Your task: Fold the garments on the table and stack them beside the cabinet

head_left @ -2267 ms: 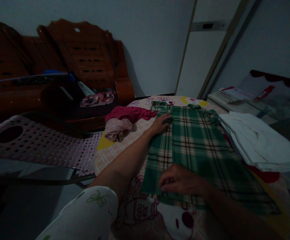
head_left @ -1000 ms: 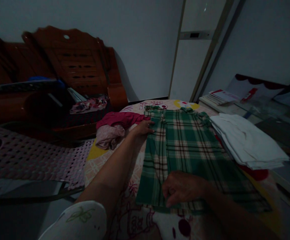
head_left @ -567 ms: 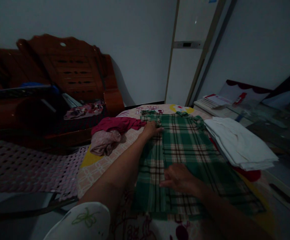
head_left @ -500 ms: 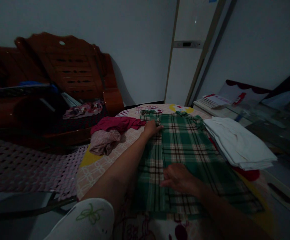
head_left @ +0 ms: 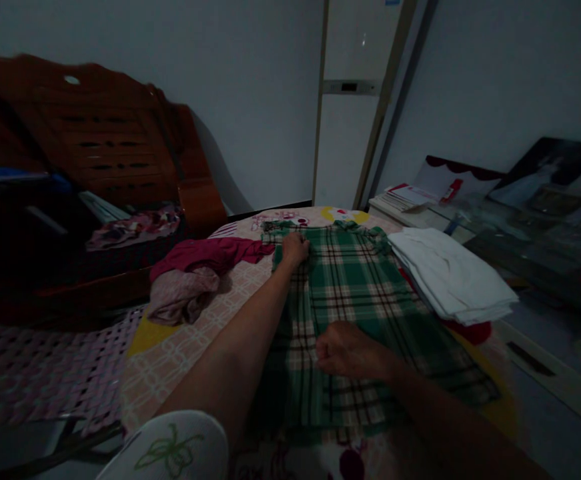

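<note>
On the checked cloth [head_left: 377,293], the left hand [head_left: 296,249] at eleven o'clock and right hand [head_left: 347,350] at seven, both curled, seemingly steady it; any pinch unclear.

The light reaching me is dim and bluish, falling on plain pale walls [head_left: 260,113]. Near the corner I see a tall white unit [head_left: 345,153] with a small dark display across its front. To the left stands a glossy carved wooden seat [head_left: 105,133], and nearer me a pink woven chair [head_left: 45,380]. The rounded tabletop [head_left: 160,360] wears a pale pink patterned cloth. On the right, low furniture [head_left: 535,353] sits below a tilted dark picture [head_left: 553,167]; its top looks like glass, though it's too murky for me to be sure. The floor [head_left: 550,427] is greyish.
</note>
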`<move>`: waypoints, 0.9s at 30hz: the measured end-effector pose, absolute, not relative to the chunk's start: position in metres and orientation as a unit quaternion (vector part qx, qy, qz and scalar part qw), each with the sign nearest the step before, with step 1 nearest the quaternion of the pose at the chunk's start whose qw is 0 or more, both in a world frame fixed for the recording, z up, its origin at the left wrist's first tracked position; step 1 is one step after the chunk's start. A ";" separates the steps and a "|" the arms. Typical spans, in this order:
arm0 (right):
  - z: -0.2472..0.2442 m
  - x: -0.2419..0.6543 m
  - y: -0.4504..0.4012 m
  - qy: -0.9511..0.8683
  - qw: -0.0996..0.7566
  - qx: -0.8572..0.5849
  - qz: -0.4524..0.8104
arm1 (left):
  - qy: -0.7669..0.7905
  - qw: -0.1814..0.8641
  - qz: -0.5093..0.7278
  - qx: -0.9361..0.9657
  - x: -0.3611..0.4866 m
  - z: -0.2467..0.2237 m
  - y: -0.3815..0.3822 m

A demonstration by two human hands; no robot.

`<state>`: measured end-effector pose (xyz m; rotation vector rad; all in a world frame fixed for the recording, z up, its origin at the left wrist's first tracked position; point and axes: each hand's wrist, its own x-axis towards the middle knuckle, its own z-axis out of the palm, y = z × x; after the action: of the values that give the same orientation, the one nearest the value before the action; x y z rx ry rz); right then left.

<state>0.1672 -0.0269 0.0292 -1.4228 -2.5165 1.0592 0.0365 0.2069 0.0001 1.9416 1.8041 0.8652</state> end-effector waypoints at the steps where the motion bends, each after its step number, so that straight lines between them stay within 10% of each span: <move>1: 0.030 0.167 -0.027 -0.817 0.033 -0.462 0.344 | 0.636 0.185 0.315 0.680 0.038 -0.001 0.207; 11: 0.018 0.167 -0.028 -0.853 0.012 -0.441 0.280 | 0.615 0.240 0.360 0.659 0.043 -0.006 0.204; 27: 0.030 0.186 -0.013 -0.846 -0.005 -0.507 0.166 | 0.501 0.043 0.108 0.858 0.038 -0.037 0.142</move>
<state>0.1857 -0.0126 0.0299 -1.5972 -2.6663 0.5223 0.0379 0.1421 -0.0366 2.6237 1.5309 0.3289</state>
